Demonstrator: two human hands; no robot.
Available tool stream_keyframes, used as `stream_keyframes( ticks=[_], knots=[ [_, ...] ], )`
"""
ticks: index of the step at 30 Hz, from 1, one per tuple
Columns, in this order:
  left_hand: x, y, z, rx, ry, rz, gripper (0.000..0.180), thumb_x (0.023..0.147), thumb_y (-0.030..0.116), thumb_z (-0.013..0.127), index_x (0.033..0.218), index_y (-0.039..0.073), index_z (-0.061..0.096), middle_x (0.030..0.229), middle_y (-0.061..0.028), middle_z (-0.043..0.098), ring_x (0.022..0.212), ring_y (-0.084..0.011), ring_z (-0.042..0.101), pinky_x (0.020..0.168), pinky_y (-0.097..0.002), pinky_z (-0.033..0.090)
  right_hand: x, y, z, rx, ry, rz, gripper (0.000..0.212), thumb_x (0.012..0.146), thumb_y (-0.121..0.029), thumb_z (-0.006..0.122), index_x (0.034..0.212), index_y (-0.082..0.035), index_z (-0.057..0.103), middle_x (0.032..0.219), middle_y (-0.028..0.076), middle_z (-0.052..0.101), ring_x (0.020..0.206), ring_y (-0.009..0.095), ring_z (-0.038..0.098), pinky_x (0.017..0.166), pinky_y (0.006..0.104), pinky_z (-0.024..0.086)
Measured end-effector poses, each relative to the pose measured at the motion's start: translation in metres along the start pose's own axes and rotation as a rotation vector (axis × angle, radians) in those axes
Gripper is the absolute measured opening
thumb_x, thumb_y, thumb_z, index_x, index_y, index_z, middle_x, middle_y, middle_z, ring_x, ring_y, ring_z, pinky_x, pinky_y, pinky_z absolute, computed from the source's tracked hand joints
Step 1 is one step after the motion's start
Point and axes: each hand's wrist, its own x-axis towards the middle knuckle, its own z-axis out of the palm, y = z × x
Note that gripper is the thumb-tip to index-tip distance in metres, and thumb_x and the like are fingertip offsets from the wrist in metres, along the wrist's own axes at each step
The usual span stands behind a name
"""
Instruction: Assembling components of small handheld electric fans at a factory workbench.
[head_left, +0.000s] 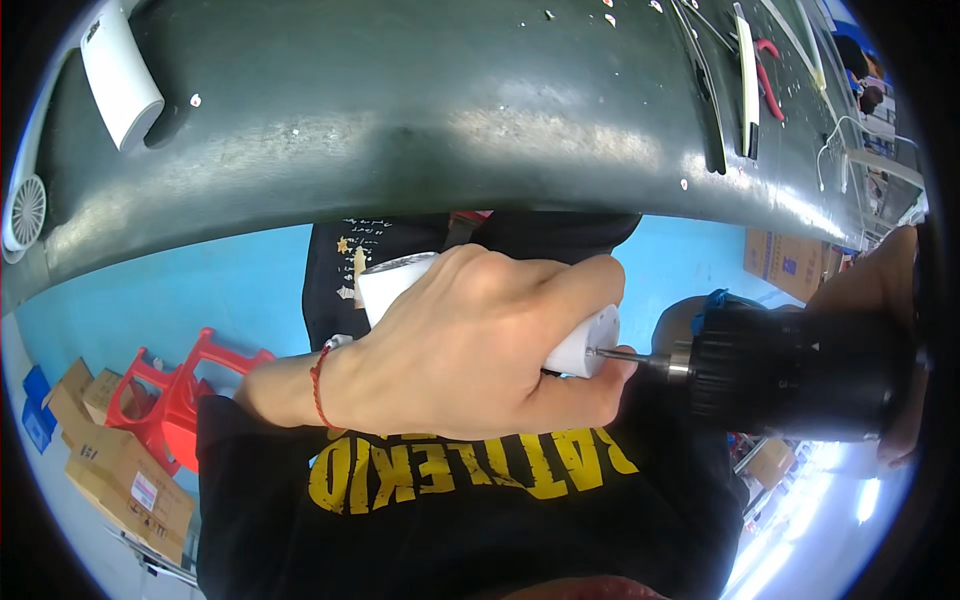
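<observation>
My left hand [465, 345] is wrapped around a white plastic housing [392, 287], held sideways in front of my body. One end of the housing sticks out past the knuckles; the other, a round face with small holes, shows between thumb and forefinger. Closed around a black power screwdriver [800, 370], my right hand [880, 285] is partly cut off by the dark rim at the right. The thin metal bit [635, 358] meets the round face, and my left thumb lies close by it. Any screw at the tip is too small to make out.
Ahead is a dark green work table [400, 100] carrying a white curved shell [120, 80], red-handled pliers [768, 80], thin strips and small scraps. A round white vented part [25, 215] sits far left. Red stools [175, 400] and cardboard boxes [130, 485] stand on the floor at left.
</observation>
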Motion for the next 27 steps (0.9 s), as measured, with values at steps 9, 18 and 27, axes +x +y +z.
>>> stream_keyframes(
  ticks=[9, 18, 27],
  knots=[
    [0.005, 0.003, 0.005, -0.097, -0.043, -0.034, 0.029, 0.073, 0.023, 0.073, 0.084, 0.002, 0.057, 0.062, -0.0101, 0.055, 0.049, -0.0299, 0.055, 0.047, -0.0326, 0.042, -0.003, -0.017, -0.018, -0.204, -0.004, 0.022, 0.044, 0.08, -0.05, 0.056, 0.085, -0.006, 0.054, 0.072, 0.004, 0.052, 0.055, 0.013, 0.052, 0.052, 0.0257, 0.043],
    [0.009, 0.004, -0.001, -0.209, 0.015, -0.088, 0.024, 0.082, 0.022, 0.07, 0.085, 0.002, 0.056, 0.062, -0.0095, 0.058, 0.05, -0.0231, 0.06, 0.047, -0.0289, 0.042, 0.024, -0.036, -0.037, -0.363, -0.112, 0.011, 0.057, 0.075, -0.061, 0.056, 0.089, -0.006, 0.054, 0.077, 0.004, 0.051, 0.06, 0.012, 0.052, 0.058, 0.0251, 0.042],
    [-0.001, 0.0, -0.014, -0.296, 0.219, -0.027, 0.017, 0.077, 0.009, 0.075, 0.078, 0.006, 0.059, 0.066, 0.0, 0.06, 0.051, -0.0089, 0.058, 0.048, -0.0206, 0.039, 0.06, 0.004, -0.074, -0.546, -0.186, 0.008, 0.069, 0.071, -0.072, 0.057, 0.092, -0.006, 0.053, 0.081, 0.004, 0.05, 0.064, 0.011, 0.052, 0.064, 0.0245, 0.042]
  ],
)
